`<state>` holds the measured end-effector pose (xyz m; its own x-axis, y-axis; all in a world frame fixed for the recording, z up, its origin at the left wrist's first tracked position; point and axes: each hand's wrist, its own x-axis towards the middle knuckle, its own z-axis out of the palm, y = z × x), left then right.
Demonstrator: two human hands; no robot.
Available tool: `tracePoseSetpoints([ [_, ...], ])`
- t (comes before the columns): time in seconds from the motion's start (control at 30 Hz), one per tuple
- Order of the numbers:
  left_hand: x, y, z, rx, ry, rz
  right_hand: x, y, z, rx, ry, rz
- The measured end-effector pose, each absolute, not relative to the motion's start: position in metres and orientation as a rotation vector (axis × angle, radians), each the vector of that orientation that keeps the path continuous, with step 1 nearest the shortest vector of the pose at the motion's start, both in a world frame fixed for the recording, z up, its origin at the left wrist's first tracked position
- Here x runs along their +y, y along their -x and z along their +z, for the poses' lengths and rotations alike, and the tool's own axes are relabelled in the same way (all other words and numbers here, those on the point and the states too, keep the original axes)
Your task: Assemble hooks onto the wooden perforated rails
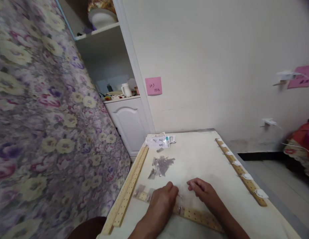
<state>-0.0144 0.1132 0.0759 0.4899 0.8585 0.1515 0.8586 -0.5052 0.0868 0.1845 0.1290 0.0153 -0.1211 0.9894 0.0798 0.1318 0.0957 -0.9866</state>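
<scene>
A wooden strip with rows of holes (199, 217) lies across the near part of the table, with small clear packets (141, 192) along its left part. My left hand (159, 202) is over this strip, its fingers curled and pinched together at a small, pale, blurry thing I cannot make out. To the right, my right hand (204, 192) hovers above the strip with its fingers curled in; what they hold, if anything, is hidden. Beyond my left hand sits a loose pile of small clear packets (163, 166) with shiny bits in them.
Two perforated wooden strips (132, 181) lie along the table's left edge. Another strip (251, 186) carrying white round tags lies on the right. Carded packages (158, 141) rest at the far left corner. A floral curtain (45, 132) hangs left; a wall stands behind.
</scene>
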Motion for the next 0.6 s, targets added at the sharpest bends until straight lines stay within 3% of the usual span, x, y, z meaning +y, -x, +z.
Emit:
tracePoseSetpoints([
  [0.27,0.102,-0.008,0.089,-1.306,2.864,-0.368,0.121,-0.182,0.016,-1.388,0.878,1.593],
  [0.6,0.098,-0.012,0.077,-1.474,2.99,-0.546,0.111,-0.178,0.017,-1.316,0.889,1.702],
])
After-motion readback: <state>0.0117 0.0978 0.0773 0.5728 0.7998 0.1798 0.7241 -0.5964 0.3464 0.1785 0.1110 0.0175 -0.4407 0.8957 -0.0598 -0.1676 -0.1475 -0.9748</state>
